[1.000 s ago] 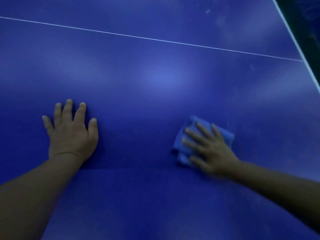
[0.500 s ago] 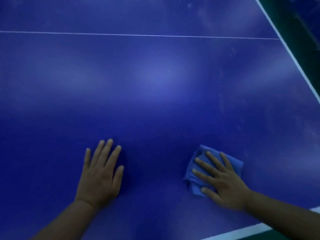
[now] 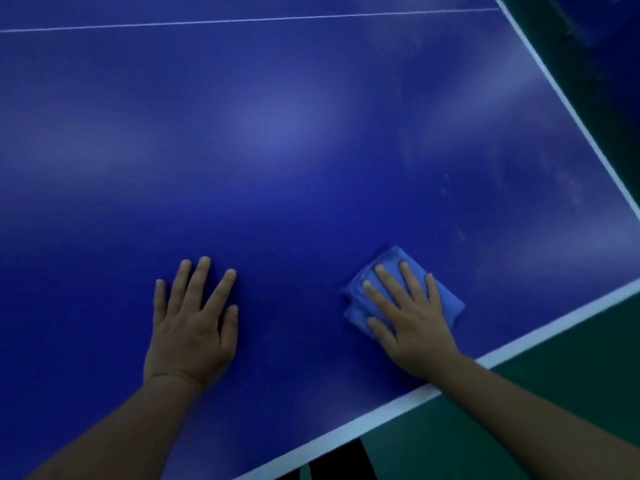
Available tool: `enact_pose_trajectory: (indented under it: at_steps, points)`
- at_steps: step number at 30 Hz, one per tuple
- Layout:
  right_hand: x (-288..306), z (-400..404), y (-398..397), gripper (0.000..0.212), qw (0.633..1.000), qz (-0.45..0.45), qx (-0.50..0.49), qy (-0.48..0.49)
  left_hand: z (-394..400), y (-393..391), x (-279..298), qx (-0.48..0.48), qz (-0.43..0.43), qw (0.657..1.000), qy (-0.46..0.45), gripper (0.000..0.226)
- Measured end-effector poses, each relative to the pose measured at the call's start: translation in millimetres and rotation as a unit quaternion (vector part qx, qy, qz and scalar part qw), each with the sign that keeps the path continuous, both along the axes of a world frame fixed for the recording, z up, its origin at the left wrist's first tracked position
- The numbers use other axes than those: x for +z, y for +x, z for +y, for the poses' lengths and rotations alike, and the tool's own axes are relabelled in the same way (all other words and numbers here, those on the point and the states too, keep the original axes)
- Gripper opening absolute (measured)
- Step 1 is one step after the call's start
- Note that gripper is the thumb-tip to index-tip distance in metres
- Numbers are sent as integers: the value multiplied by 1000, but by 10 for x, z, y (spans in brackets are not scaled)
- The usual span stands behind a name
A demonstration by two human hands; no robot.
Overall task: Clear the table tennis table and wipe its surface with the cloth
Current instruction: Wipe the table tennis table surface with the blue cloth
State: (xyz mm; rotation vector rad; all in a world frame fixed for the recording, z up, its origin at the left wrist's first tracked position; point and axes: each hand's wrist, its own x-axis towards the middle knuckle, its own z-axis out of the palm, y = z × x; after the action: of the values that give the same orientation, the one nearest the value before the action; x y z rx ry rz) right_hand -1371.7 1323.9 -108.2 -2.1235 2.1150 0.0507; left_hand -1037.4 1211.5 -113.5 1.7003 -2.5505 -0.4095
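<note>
The view is filled by the blue table tennis table (image 3: 277, 133), whose top is seen from above and slightly from the near right corner. A thin white line (image 3: 242, 19) is drawn across the far part of the surface, and broad white edge bands are shown along the right side (image 3: 575, 109) and along the near edge (image 3: 519, 348), the two meeting at the corner on the right. Soft pale reflections are spread over the middle of the top, and faint dusty marks are seen towards the right side. Beyond both edges a dark green floor (image 3: 554, 393) is visible. Two bare forearms are extended from the lower border of the view. The left hand (image 3: 192, 327) is laid flat on the bare surface, palm down, fingers straight and slightly spread, with nothing held. The right hand (image 3: 412, 320) is likewise flattened, its straight fingers pressed on a folded blue cloth (image 3: 446, 303), which is not gripped but held down against the top. The cloth is located near the near right corner, just inside the near edge band, well apart from the left hand.
</note>
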Motion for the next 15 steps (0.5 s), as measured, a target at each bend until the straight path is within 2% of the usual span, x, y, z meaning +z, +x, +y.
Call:
enact_pose_trajectory:
  at_steps: [2,4,5,6,8,10,11,13,15]
  points:
    - [-5,-253,-130,60,994,8,-107,-7,-15,4,7,1,1,1000,-1,59]
    - [-17,-620,15,61,952,-18,-304,-8,-19,-1,10,-1,-1,1000,2,60]
    - [-28,-773,188,61,924,-29,-382,-9,-17,-4,10,-1,-1,1000,3,60]
    - [-22,-865,406,60,908,-35,-417,-15,-14,-6,10,-1,1,1000,3,60]
    - [-14,-776,904,59,930,-31,-362,-59,-14,-6,15,1,4,1000,6,61]
    - [-46,-370,1176,58,972,-29,-230,-43,-13,-8,25,5,6,1000,6,62]
    - [-58,-142,1126,58,978,-21,-204,-29,-12,-16,32,7,7,1000,7,62]
    - [-64,213,710,59,968,-12,-252,-13,-11,-28,48,14,10,1000,10,62]
    - [-19,452,170,63,937,25,-348,10,1,-13,61,14,8,1000,13,62]
